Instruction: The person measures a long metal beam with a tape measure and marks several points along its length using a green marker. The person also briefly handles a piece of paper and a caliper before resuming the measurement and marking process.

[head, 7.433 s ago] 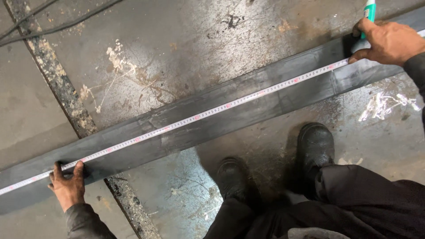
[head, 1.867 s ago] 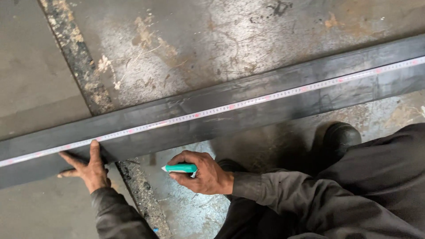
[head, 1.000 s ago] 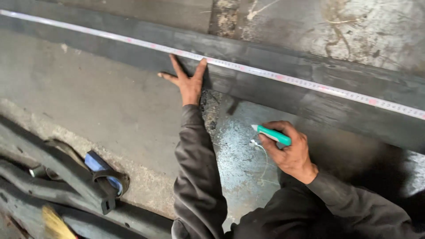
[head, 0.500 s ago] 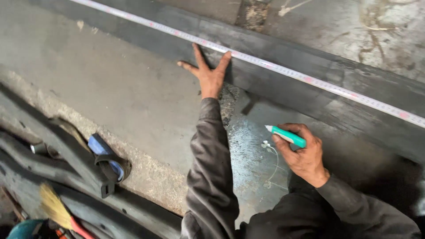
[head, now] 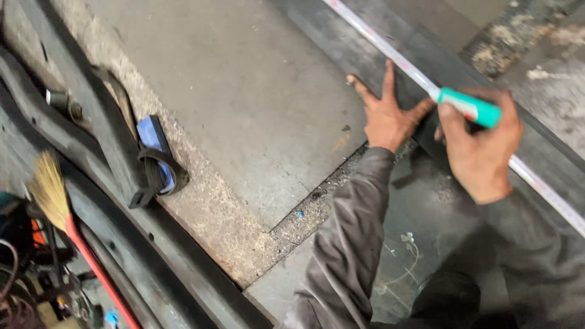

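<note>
Left hand (head: 390, 119) lay flat with fingers splayed wide, pressed on the near edge of the dark steel bar (head: 378, 52), fingertips touching the measuring tape (head: 390, 55) stretched along it. Right hand (head: 481, 149) hovered just beside it, closed around a teal marker (head: 472, 108) with a white band, pinched between thumb and forefinger, tip aimed at the tape right next to the left thumb. Whether the tip actually touched the tape, could not tell. Both arms in grey-brown sleeves (head: 347, 244), the left reaching up across the picture from below.

Ran diagonally from top centre toward the right edge, bar and tape together, tape lying on top of the bar. Beneath and left of the bar, grey concrete floor (head: 244, 91) with a gritty seam (head: 317, 207) crossing under the left forearm, faint white scribbles (head: 405, 244) below it.

Further left, heavy dark metal rails (head: 91, 140) slanting across, a blue object wrapped by a black strap (head: 155, 158) against one. At far left, a broom (head: 55, 201) with straw bristles and red handle.
</note>
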